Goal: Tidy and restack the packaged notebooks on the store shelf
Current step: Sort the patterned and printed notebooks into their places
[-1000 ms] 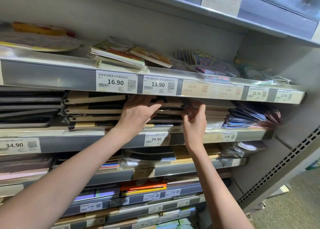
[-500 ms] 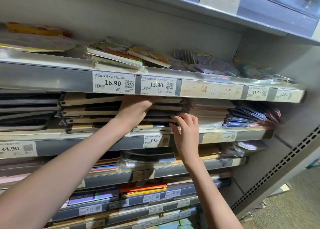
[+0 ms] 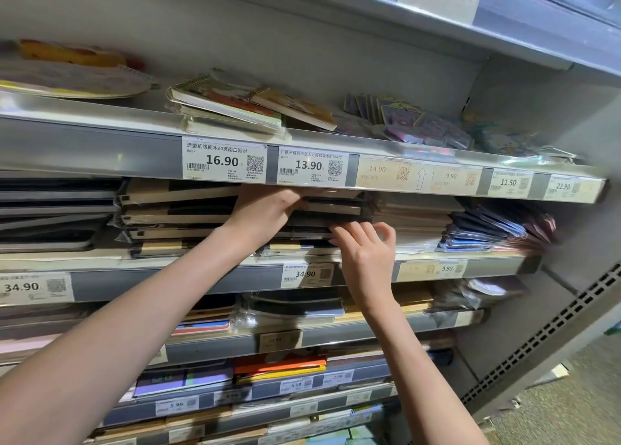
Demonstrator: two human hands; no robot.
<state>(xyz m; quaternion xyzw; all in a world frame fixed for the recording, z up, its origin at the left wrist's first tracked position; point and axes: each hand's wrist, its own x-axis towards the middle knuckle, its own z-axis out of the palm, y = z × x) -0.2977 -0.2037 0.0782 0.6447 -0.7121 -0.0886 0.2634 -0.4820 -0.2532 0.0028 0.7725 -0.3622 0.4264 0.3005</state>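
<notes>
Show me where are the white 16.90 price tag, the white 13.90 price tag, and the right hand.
white 16.90 price tag (image 3: 223, 159): head view, on its printed number.
white 13.90 price tag (image 3: 311, 166): head view, on its printed number.
right hand (image 3: 364, 256): head view, on its back.

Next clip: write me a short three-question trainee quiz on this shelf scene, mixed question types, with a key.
1. True or false: the left hand reaches into the stack of plastic-wrapped dark and tan notebooks directly under the white 13.90 price tag.
2. Multiple choice: where are the right hand's fingertips? A) on the spiral-bound illustrated notebooks one shelf up; B) at the front edge of the same wrapped stack; C) on the orange and yellow folders lower down.
3. Fill in: the white price tag beside the right wrist reads ____.

Key: 1 true; 2 B; 3 34.90
</notes>
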